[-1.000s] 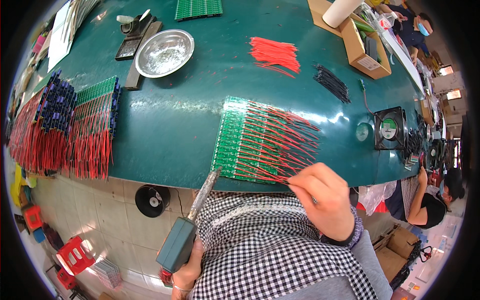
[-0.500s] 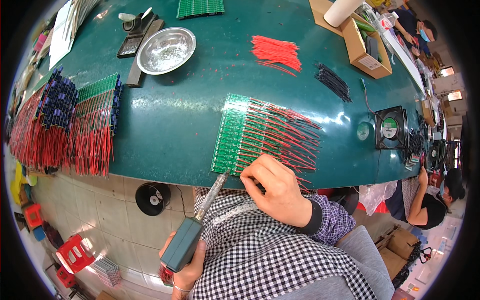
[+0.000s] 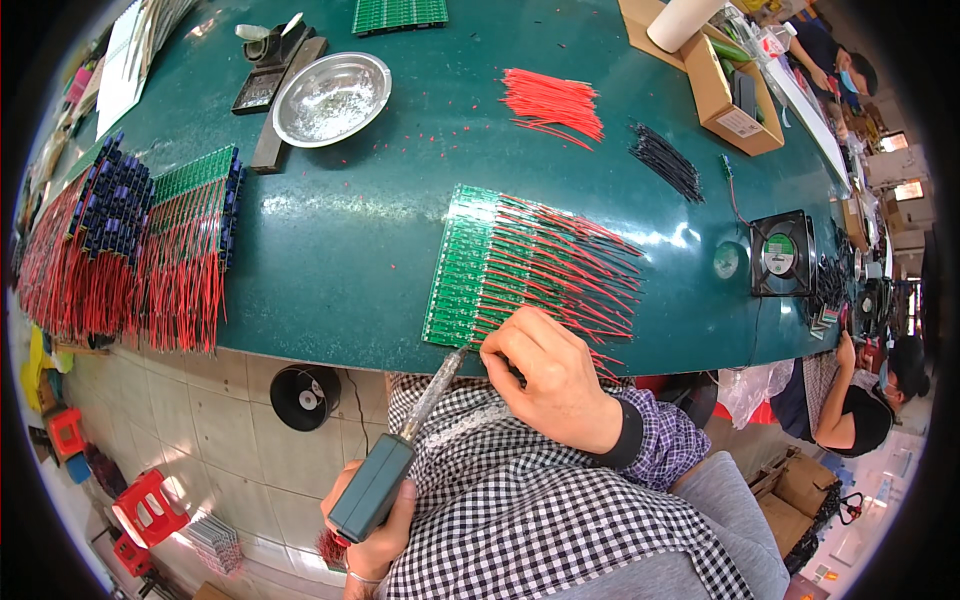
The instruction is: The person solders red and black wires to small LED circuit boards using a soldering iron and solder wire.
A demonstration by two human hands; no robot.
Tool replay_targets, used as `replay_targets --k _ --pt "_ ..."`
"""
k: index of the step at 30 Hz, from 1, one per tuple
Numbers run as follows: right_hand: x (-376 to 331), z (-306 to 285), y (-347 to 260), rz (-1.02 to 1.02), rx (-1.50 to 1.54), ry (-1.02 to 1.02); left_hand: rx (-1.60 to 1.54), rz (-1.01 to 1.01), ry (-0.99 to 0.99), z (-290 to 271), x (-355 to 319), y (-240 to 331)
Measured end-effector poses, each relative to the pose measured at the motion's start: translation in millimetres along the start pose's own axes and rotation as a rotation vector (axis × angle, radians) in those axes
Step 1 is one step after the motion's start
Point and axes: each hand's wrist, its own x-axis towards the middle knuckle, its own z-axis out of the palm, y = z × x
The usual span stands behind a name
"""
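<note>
My left hand is wrapped around the boxy grey-green handle of a soldering iron. The iron slants up and to the right, its tip at the near edge of a green circuit board panel, just left of my right fingertips. My right hand is closed in a pinch beside that tip; whatever is between the fingers is hidden. Rows of red and black wires run from the panel toward the right, and the hand covers some of the nearest ones.
Wired panels stand at the left. A metal bowl and a soldering stand are farther back. Loose red wires, black wires, a cardboard box and a fan lie to the right. Co-workers are beyond.
The soldering iron has shifted slightly right, and its tip has drawn slightly nearer to me along the panel's near edge. My right hand has hardly moved.
</note>
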Motion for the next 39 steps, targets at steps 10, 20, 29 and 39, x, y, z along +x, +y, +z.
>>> replay_targets --k 10,20,29,39 --pt "-2.6 1.4 -0.5 -0.001 0.001 -0.002 0.033 -0.06 0.04 -4.3 -14.4 -8.4" --pt "2.1 -8.6 3.9 0.003 -0.044 -0.079 -0.083 -0.175 0.112 4.0 0.4 4.4" --pt "51.1 -54.1 25.6 -0.011 -0.236 0.022 0.077 0.499 0.391 -1.9 87.7 32.9" --pt "73.2 -43.9 68.0 0.071 -0.245 -0.183 -0.301 0.299 0.481 39.3 170.3 32.4"
